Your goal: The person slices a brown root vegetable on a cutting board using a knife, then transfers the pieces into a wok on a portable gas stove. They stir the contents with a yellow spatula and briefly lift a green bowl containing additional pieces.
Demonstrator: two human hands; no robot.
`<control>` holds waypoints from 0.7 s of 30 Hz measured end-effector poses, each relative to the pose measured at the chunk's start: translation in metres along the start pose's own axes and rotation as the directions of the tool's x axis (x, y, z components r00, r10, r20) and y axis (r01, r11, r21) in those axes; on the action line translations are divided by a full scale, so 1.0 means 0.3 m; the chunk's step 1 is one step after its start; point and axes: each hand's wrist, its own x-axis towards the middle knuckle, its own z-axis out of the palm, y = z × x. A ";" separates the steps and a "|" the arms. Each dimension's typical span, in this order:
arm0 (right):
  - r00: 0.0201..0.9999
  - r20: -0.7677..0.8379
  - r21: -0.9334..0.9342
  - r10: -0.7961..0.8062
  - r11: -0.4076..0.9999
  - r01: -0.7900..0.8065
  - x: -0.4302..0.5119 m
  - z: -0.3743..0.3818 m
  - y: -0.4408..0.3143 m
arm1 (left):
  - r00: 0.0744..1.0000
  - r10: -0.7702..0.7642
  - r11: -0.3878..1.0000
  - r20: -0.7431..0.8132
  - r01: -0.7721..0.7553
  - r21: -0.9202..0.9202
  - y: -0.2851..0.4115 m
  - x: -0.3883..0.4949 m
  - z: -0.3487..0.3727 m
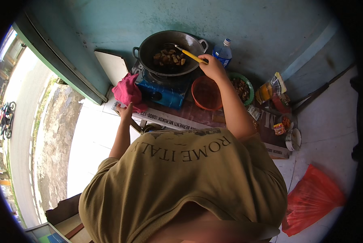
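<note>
A large metal wok [175, 54] with two loop handles sits on a blue gas stove [163, 94]. Browned chunks of food [169, 58] lie in the wok. My right hand [213, 66] grips the yellow handle of a metal-headed cooking utensil [193, 56], whose head reaches into the wok above the food. At the table's left edge, my left hand [125, 111] touches a crumpled pink cloth [128, 91]; its fingers are partly hidden, so I cannot tell whether it grips the cloth. Under my right forearm are a red-orange plastic bowl [206, 92] and a green basket [250, 91] holding small brown pieces.
A plastic bottle [223, 53] stands by the wall, right of the wok. Seasoning packets [264, 92] and a small white bowl [293, 139] are at the table's right end. A red plastic bag [315, 200] lies on the floor at right. A doorway opens onto a road at left.
</note>
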 end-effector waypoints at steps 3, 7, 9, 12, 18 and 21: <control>0.997 0.047 -0.089 0.068 0.994 -0.063 0.048 0.078 -0.028 | 0.994 -0.108 0.993 0.023 0.109 -0.052 -0.037 0.016 0.000; 0.985 0.170 -0.171 0.029 0.985 0.000 0.024 0.113 -0.048 | 0.992 -0.114 0.986 0.063 0.121 -0.119 -0.063 0.039 -0.005; 0.979 0.201 -0.222 0.034 0.975 0.012 -0.009 0.090 -0.052 | 0.990 -0.097 0.975 0.103 0.115 -0.189 -0.064 0.029 -0.026; 0.981 0.193 -0.231 0.009 0.972 0.036 -0.034 0.008 -0.058 | 0.978 -0.170 0.961 0.124 0.192 -0.199 -0.060 0.008 -0.060; 0.988 0.099 -0.189 0.116 0.977 -0.096 -0.107 -0.195 -0.080 | 0.966 -0.246 0.963 0.078 0.252 -0.091 -0.045 -0.013 -0.098; 0.977 0.136 -0.114 0.164 0.982 -0.149 -0.171 -0.256 -0.094 | 0.965 -0.245 0.962 0.095 0.254 -0.101 -0.043 -0.014 -0.093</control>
